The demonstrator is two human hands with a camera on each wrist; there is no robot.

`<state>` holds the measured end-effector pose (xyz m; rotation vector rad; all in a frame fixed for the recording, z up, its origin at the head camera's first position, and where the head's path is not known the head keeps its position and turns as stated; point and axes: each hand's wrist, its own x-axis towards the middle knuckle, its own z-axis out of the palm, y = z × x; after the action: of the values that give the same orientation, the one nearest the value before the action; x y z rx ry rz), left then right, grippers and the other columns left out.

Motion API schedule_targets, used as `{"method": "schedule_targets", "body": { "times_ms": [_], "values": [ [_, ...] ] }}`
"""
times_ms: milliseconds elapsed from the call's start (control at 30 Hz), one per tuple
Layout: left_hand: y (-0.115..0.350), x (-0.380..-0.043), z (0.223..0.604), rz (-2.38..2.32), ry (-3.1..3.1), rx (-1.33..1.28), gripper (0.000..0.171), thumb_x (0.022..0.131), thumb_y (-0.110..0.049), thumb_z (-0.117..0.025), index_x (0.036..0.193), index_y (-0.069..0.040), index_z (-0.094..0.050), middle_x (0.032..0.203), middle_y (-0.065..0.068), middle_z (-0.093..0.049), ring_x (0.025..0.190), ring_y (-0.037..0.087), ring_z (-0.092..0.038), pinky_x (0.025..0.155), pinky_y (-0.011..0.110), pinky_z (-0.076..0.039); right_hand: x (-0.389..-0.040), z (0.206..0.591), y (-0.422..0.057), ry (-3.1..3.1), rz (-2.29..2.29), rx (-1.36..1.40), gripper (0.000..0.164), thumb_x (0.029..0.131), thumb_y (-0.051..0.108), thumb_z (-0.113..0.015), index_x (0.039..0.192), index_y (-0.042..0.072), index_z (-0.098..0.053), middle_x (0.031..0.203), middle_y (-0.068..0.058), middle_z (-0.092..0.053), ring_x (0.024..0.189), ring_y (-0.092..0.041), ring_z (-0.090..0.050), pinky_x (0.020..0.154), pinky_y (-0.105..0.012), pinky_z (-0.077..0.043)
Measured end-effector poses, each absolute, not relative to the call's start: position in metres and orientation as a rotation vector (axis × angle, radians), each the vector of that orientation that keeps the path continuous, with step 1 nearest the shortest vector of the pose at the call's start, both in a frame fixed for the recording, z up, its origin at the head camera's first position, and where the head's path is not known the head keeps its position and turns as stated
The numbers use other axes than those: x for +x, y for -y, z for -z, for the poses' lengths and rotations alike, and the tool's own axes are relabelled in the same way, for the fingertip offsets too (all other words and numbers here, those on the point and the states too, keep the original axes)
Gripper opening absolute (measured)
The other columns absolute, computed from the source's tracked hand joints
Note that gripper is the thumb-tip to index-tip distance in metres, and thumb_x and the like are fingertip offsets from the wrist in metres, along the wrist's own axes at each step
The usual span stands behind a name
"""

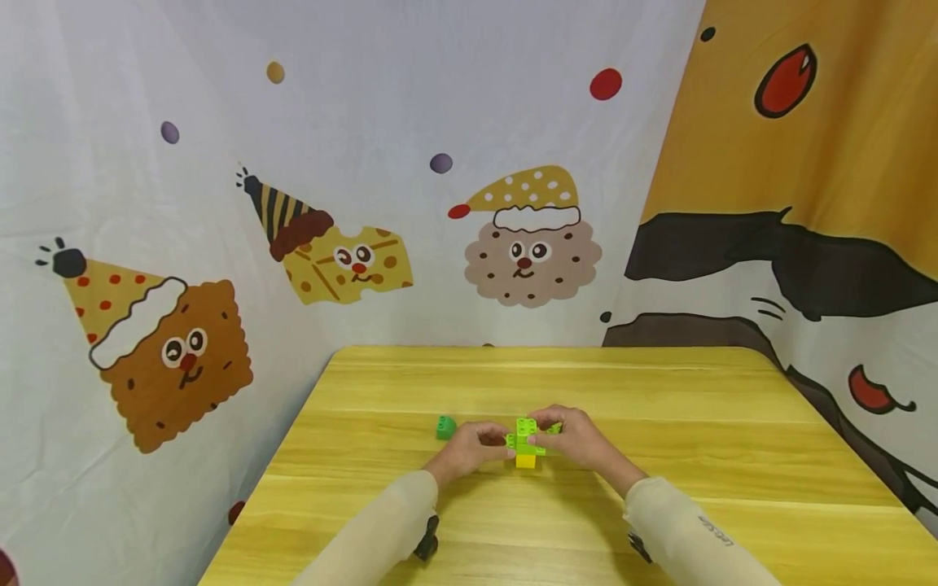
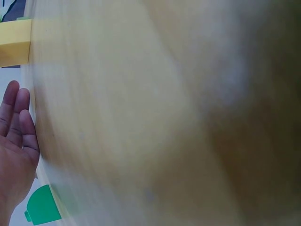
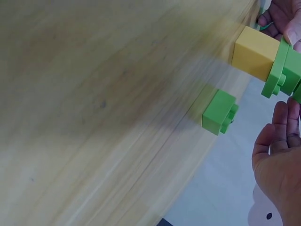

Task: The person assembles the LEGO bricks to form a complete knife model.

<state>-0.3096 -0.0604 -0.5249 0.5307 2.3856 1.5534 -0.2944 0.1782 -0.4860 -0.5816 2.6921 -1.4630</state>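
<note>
Currently I count one block stack [image 1: 526, 444] near the middle of the desk [image 1: 381, 391]. It has one yellow block [image 1: 525, 461] at the bottom, one wide lime plate [image 3: 278, 68] above it and lime brickwork on top, partly behind fingers, so I cannot count those pieces. At the stack's nine o'clock, my left hand [image 1: 469, 448] pinches the plate's end between thumb and fingers. At three o'clock, my right hand [image 1: 575, 439] pinches the upper part, thumb in front; its trailing fingers are only slightly bent. Two loose bricks lie apart from the stack: one dark green rounded brick [image 1: 445, 427] just past nine o'clock, and one lime brick [image 3: 218, 112] toward two o'clock, near my right hand. Three hatted cartoon figures [image 1: 532, 264] decorate the cloth [image 1: 366, 49] between ten and twelve.
</note>
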Motion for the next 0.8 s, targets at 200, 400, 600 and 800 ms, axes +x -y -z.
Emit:
{"method": "schedule_targets", "body": {
  "times_ms": [200,400,600,800],
  "values": [
    [0.060,-0.310,0.526,-1.553,-2.381,0.534,0.030,0.086,-0.035,-0.079,0.112,-0.020,-0.073,0.100,-0.006,-0.067,0.093,0.014,-0.060,0.082,0.034,-0.050,-0.295,0.483,-0.179,-2.723,1.372,-0.644,0.027,0.087,0.024,-0.079,0.111,0.014,-0.074,0.099,0.005,-0.067,0.090,-0.016,-0.057,0.072,-0.031,-0.049],
    [0.060,-0.310,0.526,-1.555,-2.387,0.540,0.028,0.087,-0.032,-0.079,0.111,-0.020,-0.074,0.100,-0.005,-0.067,0.093,0.015,-0.060,0.083,0.035,-0.051,-0.296,0.481,-0.179,-2.735,1.342,-0.651,0.028,0.087,0.025,-0.079,0.112,0.014,-0.074,0.101,0.005,-0.066,0.090,-0.015,-0.058,0.074,-0.034,-0.050],
    [0.060,-0.310,0.525,-1.552,-2.396,0.548,0.029,0.086,-0.032,-0.079,0.112,-0.019,-0.074,0.100,-0.005,-0.067,0.093,0.015,-0.060,0.083,0.036,-0.050,-0.293,0.489,-0.177,-2.629,1.513,-0.515,0.037,0.088,0.024,-0.078,0.120,0.006,-0.070,0.104,-0.002,-0.067,0.095,-0.022,-0.059,0.073,-0.031,-0.052],
    [0.061,-0.311,0.526,-1.533,-2.396,0.551,0.032,0.086,-0.036,-0.079,0.113,-0.021,-0.073,0.102,-0.007,-0.067,0.094,0.013,-0.060,0.084,0.036,-0.050,-0.291,0.493,-0.174,-2.534,1.649,-0.441,0.042,0.089,0.024,-0.077,0.126,0.005,-0.066,0.106,-0.007,-0.065,0.098,-0.028,-0.058,0.071,-0.032,-0.053]
  ]
}}
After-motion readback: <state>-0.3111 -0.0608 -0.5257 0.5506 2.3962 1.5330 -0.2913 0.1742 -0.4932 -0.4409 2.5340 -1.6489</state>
